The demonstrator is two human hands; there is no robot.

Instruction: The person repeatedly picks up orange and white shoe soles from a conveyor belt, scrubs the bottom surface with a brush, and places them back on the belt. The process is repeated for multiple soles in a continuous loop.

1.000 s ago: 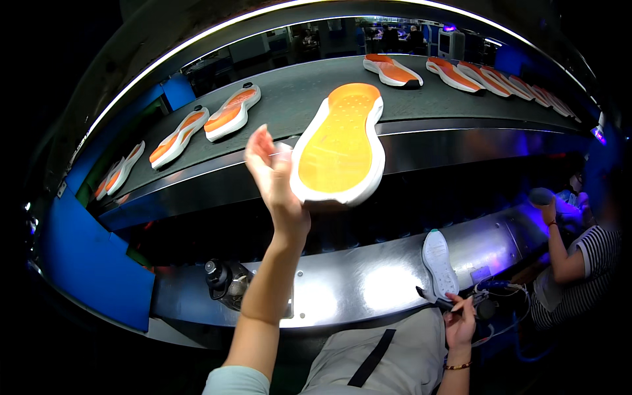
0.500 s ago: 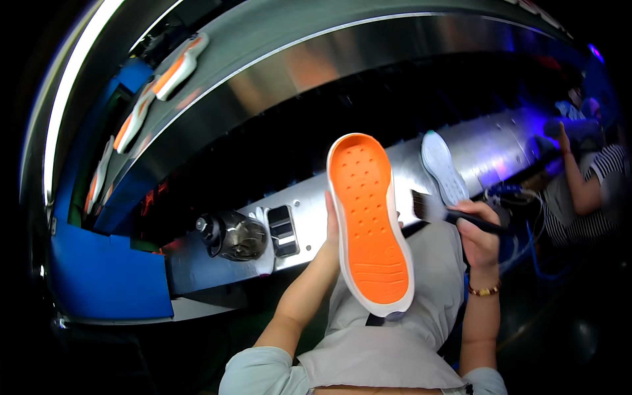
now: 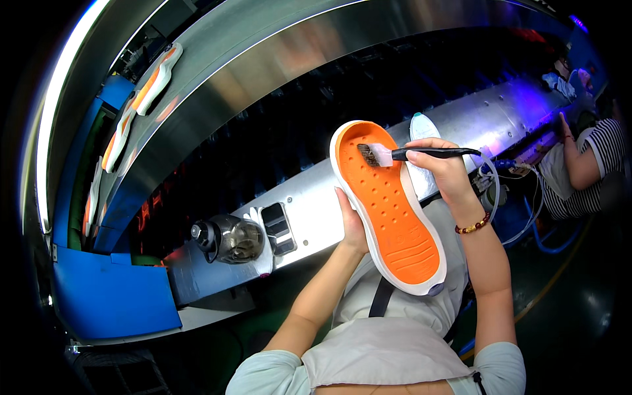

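My left hand (image 3: 351, 224) grips the left edge of an orange shoe sole with a white rim (image 3: 388, 207), holding it over my lap with its inner face toward me. A black-handled brush (image 3: 421, 153) is in my right hand (image 3: 442, 170), and its bristles rest on the toe end of the sole. A beaded bracelet circles my right wrist. Behind the brush, a pale blue-white sole (image 3: 421, 128) lies on the steel shelf (image 3: 316, 204).
A dark jar-like container (image 3: 227, 238) and a black switch plate (image 3: 278, 228) sit on the steel shelf. More orange and white soles (image 3: 155, 79) ride the curved conveyor at upper left. Another person in a striped shirt (image 3: 586, 164) works at the right. A blue panel (image 3: 112, 293) stands at lower left.
My left hand brought the sole down from the conveyor to my lap. My right hand rose from the shelf with the brush and set its bristles on the sole's toe end.
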